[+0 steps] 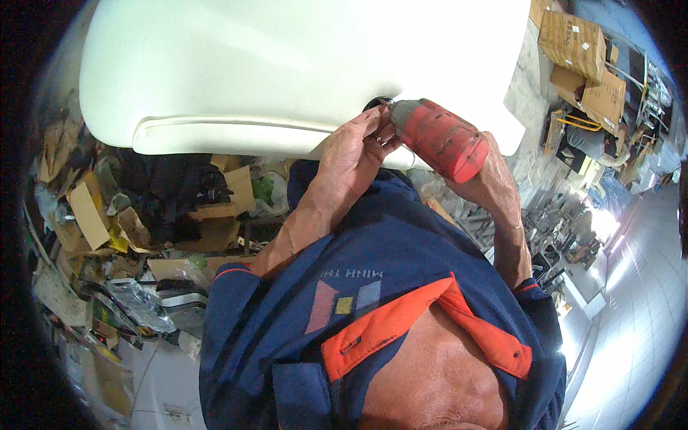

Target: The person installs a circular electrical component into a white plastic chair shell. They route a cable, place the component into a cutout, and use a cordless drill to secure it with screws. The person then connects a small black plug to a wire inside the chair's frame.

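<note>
A red, scuffed power drill with a grey nose (441,140) is gripped in my right hand (489,183), whose fingers are mostly hidden behind the drill's body. The drill's nose points up and left, toward a small round black part (378,103) at a large white padded panel (287,64). My left hand (355,152) is beside the nose, thumb and fingers bent together close to the black part. What those fingertips pinch is too small and covered to tell. Whether the drill's tip touches anything is hidden.
A raised seam (229,123) runs along the panel's near edge. Cardboard scraps (89,215) and plastic bags crowd the floor at left. Stacked cardboard boxes (573,46) stand at far right, with loose metal parts (559,229) below them.
</note>
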`<action>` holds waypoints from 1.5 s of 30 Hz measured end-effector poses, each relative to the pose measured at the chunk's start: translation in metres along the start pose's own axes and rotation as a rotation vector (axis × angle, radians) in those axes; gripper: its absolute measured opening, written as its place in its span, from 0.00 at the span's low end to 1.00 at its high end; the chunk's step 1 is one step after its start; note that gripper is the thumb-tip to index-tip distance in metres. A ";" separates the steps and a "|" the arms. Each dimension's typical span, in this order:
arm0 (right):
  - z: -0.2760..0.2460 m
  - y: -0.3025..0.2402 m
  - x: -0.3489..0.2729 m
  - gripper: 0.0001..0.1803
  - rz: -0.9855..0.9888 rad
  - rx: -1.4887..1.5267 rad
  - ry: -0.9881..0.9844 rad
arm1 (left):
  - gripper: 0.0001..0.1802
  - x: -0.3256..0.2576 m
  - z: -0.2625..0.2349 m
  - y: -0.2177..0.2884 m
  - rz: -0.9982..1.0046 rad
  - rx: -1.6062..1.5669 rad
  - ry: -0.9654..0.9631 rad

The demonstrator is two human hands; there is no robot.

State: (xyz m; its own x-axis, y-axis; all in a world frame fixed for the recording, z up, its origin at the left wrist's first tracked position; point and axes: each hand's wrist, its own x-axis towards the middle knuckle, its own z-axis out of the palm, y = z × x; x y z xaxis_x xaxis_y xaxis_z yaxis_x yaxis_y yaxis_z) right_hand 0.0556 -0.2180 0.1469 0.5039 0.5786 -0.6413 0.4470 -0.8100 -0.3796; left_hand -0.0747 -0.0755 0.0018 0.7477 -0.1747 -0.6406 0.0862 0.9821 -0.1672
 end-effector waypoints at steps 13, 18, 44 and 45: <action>-0.022 0.015 -0.028 0.27 -0.098 -0.026 0.097 | 0.12 -0.030 0.044 0.007 0.127 0.258 -0.003; 0.007 0.044 -0.054 0.25 0.107 0.462 0.258 | 0.13 -0.042 0.042 0.019 0.225 0.788 0.077; 0.095 0.048 -0.092 0.23 -0.099 0.362 0.393 | 0.14 -0.048 0.015 0.043 0.344 0.811 0.053; 0.098 0.049 -0.093 0.23 -0.078 0.352 0.379 | 0.15 -0.048 0.015 0.041 0.343 0.803 0.050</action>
State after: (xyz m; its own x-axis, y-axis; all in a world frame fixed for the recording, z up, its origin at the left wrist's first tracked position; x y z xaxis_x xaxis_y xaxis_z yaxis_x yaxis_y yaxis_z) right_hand -0.0414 -0.3205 0.1227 0.7404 0.5798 -0.3401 0.2513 -0.7080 -0.6600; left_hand -0.0975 -0.0255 0.0369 0.7892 0.1556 -0.5941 0.3131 0.7302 0.6072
